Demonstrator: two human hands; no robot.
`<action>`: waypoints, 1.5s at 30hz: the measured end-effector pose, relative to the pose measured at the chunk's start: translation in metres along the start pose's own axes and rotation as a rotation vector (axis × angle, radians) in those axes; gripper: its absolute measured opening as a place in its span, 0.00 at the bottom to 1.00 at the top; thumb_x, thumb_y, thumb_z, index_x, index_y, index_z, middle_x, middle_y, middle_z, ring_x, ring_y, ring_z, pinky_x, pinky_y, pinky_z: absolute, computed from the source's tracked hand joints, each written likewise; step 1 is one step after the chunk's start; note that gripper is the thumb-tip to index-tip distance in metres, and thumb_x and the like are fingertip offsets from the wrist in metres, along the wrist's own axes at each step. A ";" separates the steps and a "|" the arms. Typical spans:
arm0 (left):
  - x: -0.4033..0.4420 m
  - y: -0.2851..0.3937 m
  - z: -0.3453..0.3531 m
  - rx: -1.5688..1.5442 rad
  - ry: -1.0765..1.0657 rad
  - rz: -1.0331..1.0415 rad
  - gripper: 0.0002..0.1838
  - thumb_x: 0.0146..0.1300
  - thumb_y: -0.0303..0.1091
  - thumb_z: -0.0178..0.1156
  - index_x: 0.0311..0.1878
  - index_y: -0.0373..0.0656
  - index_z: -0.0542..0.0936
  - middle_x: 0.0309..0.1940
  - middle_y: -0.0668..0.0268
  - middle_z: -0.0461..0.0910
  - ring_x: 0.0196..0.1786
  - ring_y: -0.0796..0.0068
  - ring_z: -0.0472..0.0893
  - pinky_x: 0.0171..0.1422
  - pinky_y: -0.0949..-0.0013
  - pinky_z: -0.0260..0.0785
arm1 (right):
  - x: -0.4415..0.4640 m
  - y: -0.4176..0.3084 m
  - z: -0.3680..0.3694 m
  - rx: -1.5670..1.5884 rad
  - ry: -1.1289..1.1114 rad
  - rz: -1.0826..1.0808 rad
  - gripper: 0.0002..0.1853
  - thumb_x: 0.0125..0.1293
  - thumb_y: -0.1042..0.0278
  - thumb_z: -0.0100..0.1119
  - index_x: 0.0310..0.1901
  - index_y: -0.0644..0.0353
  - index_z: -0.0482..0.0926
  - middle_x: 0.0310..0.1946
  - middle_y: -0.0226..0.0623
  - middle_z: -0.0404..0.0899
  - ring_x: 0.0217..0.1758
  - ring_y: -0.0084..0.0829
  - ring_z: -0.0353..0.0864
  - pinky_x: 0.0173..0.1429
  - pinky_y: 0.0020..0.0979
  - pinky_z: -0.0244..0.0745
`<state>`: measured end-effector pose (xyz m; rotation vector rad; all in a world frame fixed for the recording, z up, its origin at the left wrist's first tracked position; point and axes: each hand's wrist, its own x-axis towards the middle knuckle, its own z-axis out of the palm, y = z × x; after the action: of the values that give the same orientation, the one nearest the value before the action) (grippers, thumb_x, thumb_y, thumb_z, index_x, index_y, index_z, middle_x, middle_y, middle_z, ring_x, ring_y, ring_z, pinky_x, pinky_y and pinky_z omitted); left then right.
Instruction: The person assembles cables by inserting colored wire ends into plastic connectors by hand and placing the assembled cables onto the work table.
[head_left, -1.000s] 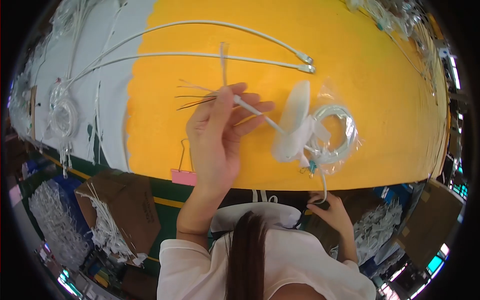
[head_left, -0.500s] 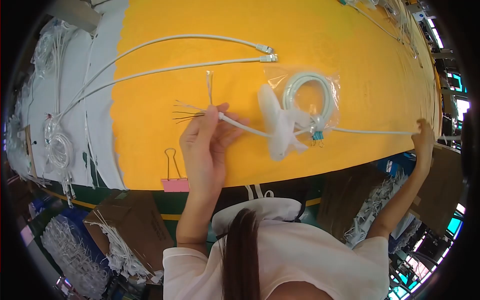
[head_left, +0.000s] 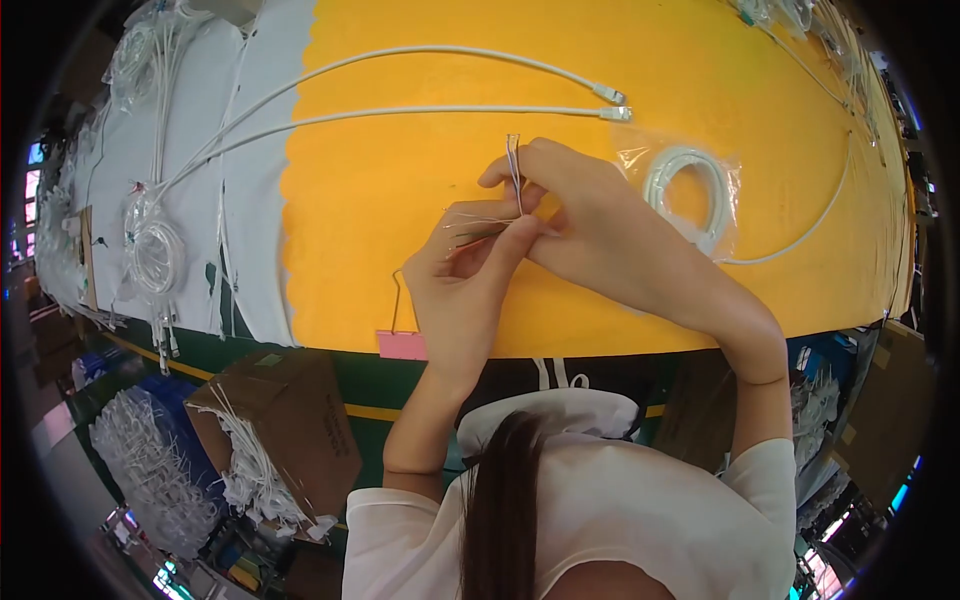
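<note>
Yellow covers most of the tabletop (head_left: 370,230); thin wires (head_left: 513,160) are above its near part, between both hands, one bunch pointing away from the person and another fanning leftward. The left hand (head_left: 460,295) has its grip closed, thumb and fingers pinching the base of these wires; the right hand (head_left: 610,215) curls its fingers about the bunch that points away, though whether its grip is closed on them I cannot tell, fingers hiding the contact.

Right hand and forearm stand between the wires and a coiled white cable (head_left: 715,200) in a clear bag (head_left: 735,190); beyond the forearm, a pale strand (head_left: 770,257) curves off to the right. Farther back, two long white cables (head_left: 450,49) reach across from the left, their clear plugs (head_left: 620,114) side by side, well apart from the hands; a pink binder clip (head_left: 402,345) sits at the near edge, just beside the left wrist.

Leftward lies a grey covering (head_left: 262,190) with a wrapped cable bundle (head_left: 157,255) on it; below the tabletop, white cables spill from a cardboard box (head_left: 310,425), and a dark ponytail (head_left: 500,500) blocks part of the view.
</note>
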<state>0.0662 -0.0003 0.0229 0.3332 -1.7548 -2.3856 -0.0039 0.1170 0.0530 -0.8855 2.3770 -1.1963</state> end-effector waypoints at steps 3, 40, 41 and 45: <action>0.001 0.009 -0.007 -0.023 0.057 -0.009 0.14 0.49 0.13 0.58 0.41 0.31 0.73 0.36 0.62 0.74 0.41 0.75 0.75 0.49 0.74 0.68 | 0.002 -0.001 0.002 0.114 0.001 0.030 0.15 0.50 0.80 0.55 0.42 0.64 0.71 0.32 0.35 0.73 0.34 0.26 0.74 0.34 0.23 0.70; 0.174 0.025 -0.019 0.835 -0.193 0.251 0.10 0.53 0.30 0.59 0.39 0.37 0.77 0.32 0.63 0.79 0.34 0.75 0.78 0.40 0.75 0.69 | -0.028 0.029 -0.045 0.369 0.329 0.113 0.05 0.50 0.84 0.56 0.30 0.65 0.77 0.26 0.31 0.73 0.29 0.18 0.70 0.29 0.17 0.60; 0.203 0.018 -0.021 0.964 -0.122 0.317 0.10 0.53 0.31 0.59 0.38 0.38 0.77 0.32 0.62 0.79 0.33 0.73 0.78 0.39 0.73 0.69 | -0.028 0.031 -0.045 0.371 0.339 0.107 0.05 0.50 0.84 0.56 0.30 0.65 0.77 0.26 0.31 0.73 0.29 0.18 0.70 0.29 0.17 0.60; 0.267 0.000 -0.012 1.183 0.044 0.427 0.12 0.51 0.35 0.61 0.39 0.41 0.78 0.27 0.64 0.79 0.30 0.74 0.78 0.35 0.76 0.68 | -0.029 0.038 -0.048 0.333 0.361 0.080 0.05 0.50 0.82 0.58 0.30 0.65 0.77 0.26 0.31 0.72 0.28 0.17 0.69 0.29 0.17 0.61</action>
<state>-0.1878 -0.0807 -0.0030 0.0966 -2.6536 -0.8563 -0.0227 0.1818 0.0508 -0.4950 2.3397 -1.7766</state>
